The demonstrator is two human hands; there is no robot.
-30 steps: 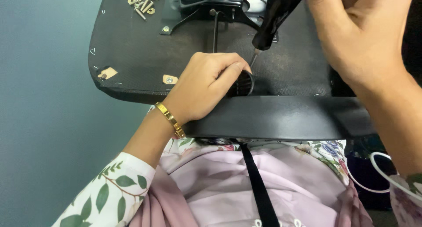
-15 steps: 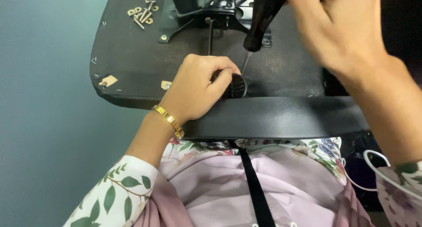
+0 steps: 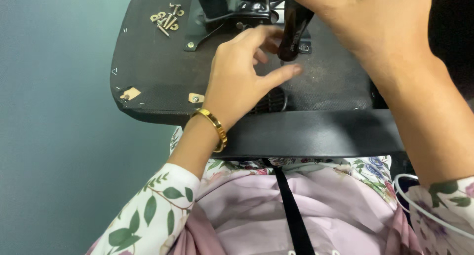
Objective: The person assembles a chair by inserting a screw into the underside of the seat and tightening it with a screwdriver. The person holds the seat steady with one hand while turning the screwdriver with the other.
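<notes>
My right hand (image 3: 365, 23) grips the black handle of a screwdriver (image 3: 292, 33), held upright over the black underside of a chair seat (image 3: 158, 82). Its tip is hidden behind my left thumb. My left hand (image 3: 242, 80), with a gold bangle on the wrist, hovers just beside the tool, fingers spread and thumb reaching under the handle's lower end. It holds nothing. A black metal mounting plate (image 3: 227, 11) sits on the seat just behind the tool.
Several loose screws and washers (image 3: 167, 17) lie at the seat's far left. Two small tan tags (image 3: 131, 93) are on the near left edge. A black plastic rim (image 3: 316, 134) runs along the front, above my lap in pink cloth.
My left hand has lifted off the round black part near the seat's front edge and moved up toward the screwdriver, fingers spreading. The right hand has shifted the screwdriver slightly.
</notes>
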